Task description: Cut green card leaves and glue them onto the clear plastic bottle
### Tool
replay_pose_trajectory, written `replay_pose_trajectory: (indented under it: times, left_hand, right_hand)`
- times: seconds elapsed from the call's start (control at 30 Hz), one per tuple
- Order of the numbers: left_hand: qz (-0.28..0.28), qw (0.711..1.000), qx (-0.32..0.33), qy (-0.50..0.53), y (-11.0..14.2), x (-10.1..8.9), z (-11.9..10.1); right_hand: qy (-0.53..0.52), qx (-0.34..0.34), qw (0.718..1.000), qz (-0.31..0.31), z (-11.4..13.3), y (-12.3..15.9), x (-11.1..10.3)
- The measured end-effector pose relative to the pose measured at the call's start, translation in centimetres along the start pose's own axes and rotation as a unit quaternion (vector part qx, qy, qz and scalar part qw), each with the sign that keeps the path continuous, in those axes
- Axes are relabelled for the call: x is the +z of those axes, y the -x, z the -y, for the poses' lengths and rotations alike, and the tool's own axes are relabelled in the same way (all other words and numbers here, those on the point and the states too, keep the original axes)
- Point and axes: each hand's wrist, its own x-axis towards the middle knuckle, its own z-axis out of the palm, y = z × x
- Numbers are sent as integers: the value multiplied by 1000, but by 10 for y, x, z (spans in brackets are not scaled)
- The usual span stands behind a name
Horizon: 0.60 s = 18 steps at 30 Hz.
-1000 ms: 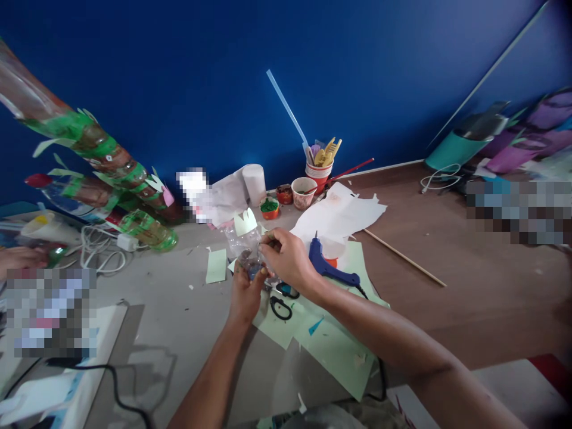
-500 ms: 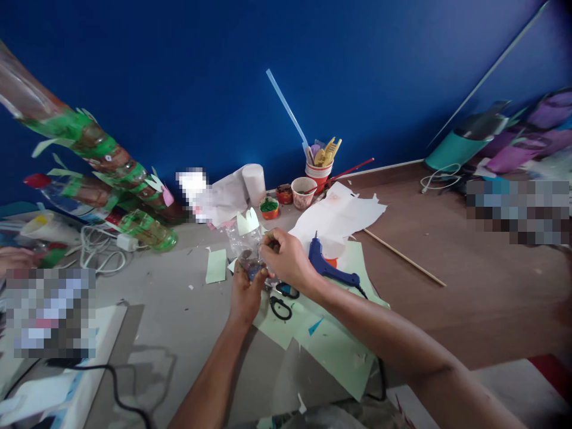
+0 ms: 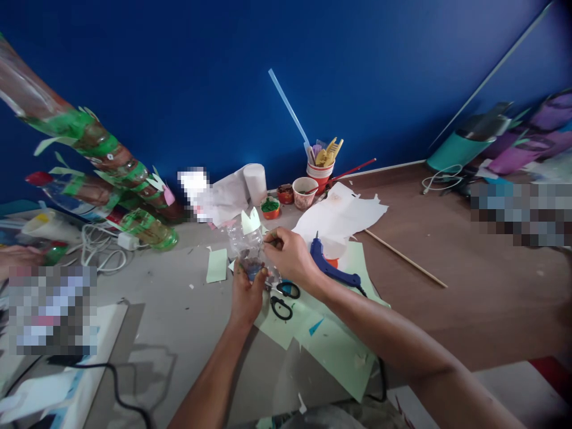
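My left hand (image 3: 249, 293) is closed around the lower part of a clear plastic bottle (image 3: 246, 241), which stands tilted away from me. Pale green paper leaves (image 3: 251, 220) stick up from the bottle's far end. At the bottle's right side is my right hand (image 3: 291, 255), thumb and fingers pinched together; whatever lies between them is too small to make out. Black-handled scissors (image 3: 281, 308) lie just below the hands, their blades partly hidden. To the right, a blue hot glue gun (image 3: 331, 265) rests on pale green paper (image 3: 339, 351), nozzle pointing away.
Paint pots (image 3: 270, 207), a paper cup (image 3: 304, 193) and a cup of plastic cutlery (image 3: 319, 173) stand by the blue wall. A wooden stick (image 3: 406, 258) lies right. Painted bottle stems (image 3: 120, 161) lean at left, near a white cable (image 3: 100, 250) and another person's hand (image 3: 20, 261).
My right hand's fingers have drawn slightly up and away from the bottle. The bottle with its paper leaves has turned a little; my left hand keeps hold of it.
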Motion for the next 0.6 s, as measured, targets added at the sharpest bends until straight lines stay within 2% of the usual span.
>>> replay_pose_trajectory:
  times: [0.3, 0.6]
  left_hand:
    - [-24, 997, 34, -71, 0, 2, -10]
    - [-6, 999, 19, -40, 1, 2, -1]
  right_hand:
    - [30, -14, 999, -9, 2, 1, -1]
    - [25, -15, 1000, 4, -1, 0, -2]
